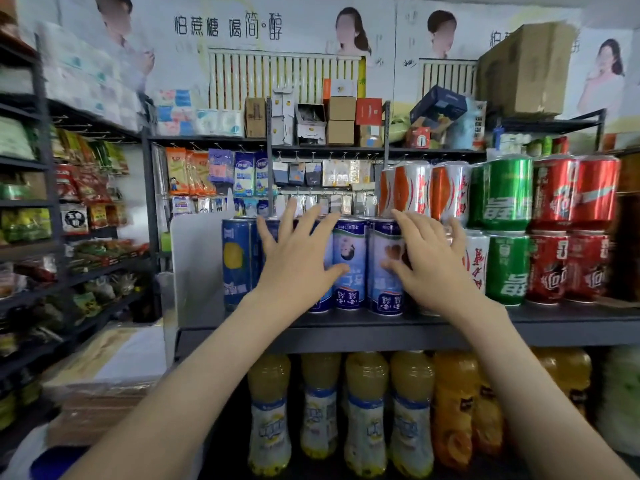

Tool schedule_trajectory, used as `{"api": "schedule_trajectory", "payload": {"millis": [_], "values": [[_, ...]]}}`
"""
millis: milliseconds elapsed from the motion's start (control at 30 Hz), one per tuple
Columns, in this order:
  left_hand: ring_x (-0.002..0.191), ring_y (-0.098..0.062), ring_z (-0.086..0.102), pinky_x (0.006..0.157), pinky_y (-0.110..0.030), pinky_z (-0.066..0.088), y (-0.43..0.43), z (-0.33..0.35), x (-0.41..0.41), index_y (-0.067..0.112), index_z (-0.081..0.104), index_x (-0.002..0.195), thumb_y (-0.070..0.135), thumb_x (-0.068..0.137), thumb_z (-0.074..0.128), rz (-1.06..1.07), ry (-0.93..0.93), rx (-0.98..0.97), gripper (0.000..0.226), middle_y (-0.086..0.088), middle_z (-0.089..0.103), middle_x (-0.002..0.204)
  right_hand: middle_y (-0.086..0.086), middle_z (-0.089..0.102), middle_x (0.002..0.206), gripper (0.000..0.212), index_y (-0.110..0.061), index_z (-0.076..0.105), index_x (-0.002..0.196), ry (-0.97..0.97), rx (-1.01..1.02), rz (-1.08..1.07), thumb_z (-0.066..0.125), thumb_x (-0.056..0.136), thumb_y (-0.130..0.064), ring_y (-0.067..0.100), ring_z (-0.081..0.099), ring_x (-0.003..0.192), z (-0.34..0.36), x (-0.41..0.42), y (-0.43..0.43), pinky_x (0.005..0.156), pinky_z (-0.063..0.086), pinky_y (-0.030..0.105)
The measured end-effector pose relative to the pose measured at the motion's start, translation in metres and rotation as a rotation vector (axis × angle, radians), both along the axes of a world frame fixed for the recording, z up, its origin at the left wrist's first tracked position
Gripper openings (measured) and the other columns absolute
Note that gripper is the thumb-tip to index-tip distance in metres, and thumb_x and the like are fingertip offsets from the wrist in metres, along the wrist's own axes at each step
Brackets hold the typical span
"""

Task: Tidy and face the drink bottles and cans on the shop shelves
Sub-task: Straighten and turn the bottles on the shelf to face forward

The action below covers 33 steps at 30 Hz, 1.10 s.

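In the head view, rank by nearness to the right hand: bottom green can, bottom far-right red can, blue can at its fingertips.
1. Blue can, just left of the right hand.
2. Green can, to its right.
3. Red can, far right.

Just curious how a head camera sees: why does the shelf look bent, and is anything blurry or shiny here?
Head view: the wide-angle lens bows the shelf edge; the snack packets at left and the cardboard box at top right are smeared; the blue cans at centre are fairly sharp; glare streaks the green cans and red cans; light is even, dimmer on the bottles below.
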<state>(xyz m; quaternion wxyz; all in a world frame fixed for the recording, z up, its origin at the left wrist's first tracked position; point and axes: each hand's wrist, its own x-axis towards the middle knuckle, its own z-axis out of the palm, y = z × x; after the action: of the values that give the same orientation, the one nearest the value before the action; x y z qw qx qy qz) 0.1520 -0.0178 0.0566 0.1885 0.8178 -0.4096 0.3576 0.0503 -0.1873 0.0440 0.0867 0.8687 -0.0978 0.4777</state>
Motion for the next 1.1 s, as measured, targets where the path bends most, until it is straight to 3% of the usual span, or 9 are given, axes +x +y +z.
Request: {"api": "schedule_trajectory", "payload": {"millis": [133,400,667,767,933,1000,1033,1100], "values": [[0.144,-0.019,-0.009,0.103,-0.066,-0.016,-0.034,0.006,-0.003,0.033,0.01,0.149,0.06,0.085,0.049,0.053,-0.016,0.028,0.079,0.009,0.015,0.156,-0.006,0.042,0.138,0.064,-0.02,0.035,0.139,0.129,-0.047,0.049,0.061,0.085,-0.042,0.012,0.034,0.133,0.019,-0.001,-0.013,0.113,-0.009,0.043],[0.14,-0.013,0.017,0.104,-0.063,-0.016,-0.058,-0.002,-0.005,0.031,0.034,0.141,0.042,0.087,0.059,0.127,-0.073,-0.093,0.06,0.009,0.038,0.143,-0.003,0.045,0.125,0.06,-0.019,0.044,0.131,0.151,-0.153,0.014,0.063,0.081,-0.046,0.018,0.043,0.119,0.027,0.012,-0.022,0.111,0.005,0.047],[0.128,-0.018,0.034,0.108,-0.06,-0.01,-0.066,0.0,-0.011,0.026,0.042,0.137,0.039,0.085,0.061,0.118,-0.078,-0.115,0.057,0.003,0.046,0.128,-0.008,0.054,0.122,0.05,-0.022,0.045,0.132,0.126,-0.172,0.022,0.057,0.087,-0.04,0.015,0.052,0.117,0.028,0.008,-0.032,0.111,-0.013,0.05],[0.131,-0.018,0.031,0.107,-0.061,-0.011,-0.065,-0.001,-0.012,0.025,0.041,0.138,0.04,0.084,0.062,0.138,-0.1,-0.11,0.059,0.003,0.046,0.13,-0.006,0.053,0.129,0.058,-0.023,0.043,0.136,0.081,-0.165,0.046,0.061,0.084,-0.043,0.016,0.048,0.123,0.025,0.004,-0.034,0.11,-0.014,0.051],[0.14,-0.027,0.021,0.104,-0.06,-0.013,-0.068,-0.02,-0.021,0.022,0.041,0.139,0.033,0.08,0.069,0.109,-0.147,-0.258,0.066,-0.008,0.04,0.142,-0.001,0.046,0.137,0.066,-0.023,0.041,0.139,-0.128,-0.005,0.181,0.069,0.08,-0.038,0.017,0.037,0.129,0.005,-0.021,-0.05,0.109,0.006,0.04],[0.132,-0.031,0.029,0.106,-0.06,0.002,-0.074,-0.036,-0.032,0.017,0.047,0.135,0.028,0.076,0.072,0.083,-0.141,-0.374,0.065,-0.016,0.044,0.135,0.001,0.042,0.138,0.068,-0.022,0.037,0.141,-0.151,0.134,0.217,0.068,0.082,-0.034,0.017,0.032,0.126,-0.01,-0.031,-0.057,0.103,0.016,0.034],[0.124,-0.031,0.034,0.105,-0.059,0.018,-0.079,-0.044,-0.038,0.014,0.051,0.13,0.026,0.074,0.074,0.072,-0.154,-0.441,0.062,-0.018,0.049,0.127,0.001,0.04,0.138,0.071,-0.021,0.035,0.142,-0.156,0.213,0.227,0.069,0.081,-0.032,0.017,0.031,0.125,-0.017,-0.035,-0.059,0.102,0.02,0.034],[0.106,-0.028,0.044,0.088,-0.048,0.043,-0.086,-0.057,-0.053,0.011,0.056,0.118,0.024,0.073,0.076,0.031,-0.132,-0.522,0.051,-0.014,0.055,0.111,0.002,0.041,0.137,0.075,-0.02,0.031,0.143,-0.167,0.349,0.273,0.071,0.08,-0.027,0.016,0.033,0.125,-0.03,-0.04,-0.061,0.105,0.028,0.034]]}}
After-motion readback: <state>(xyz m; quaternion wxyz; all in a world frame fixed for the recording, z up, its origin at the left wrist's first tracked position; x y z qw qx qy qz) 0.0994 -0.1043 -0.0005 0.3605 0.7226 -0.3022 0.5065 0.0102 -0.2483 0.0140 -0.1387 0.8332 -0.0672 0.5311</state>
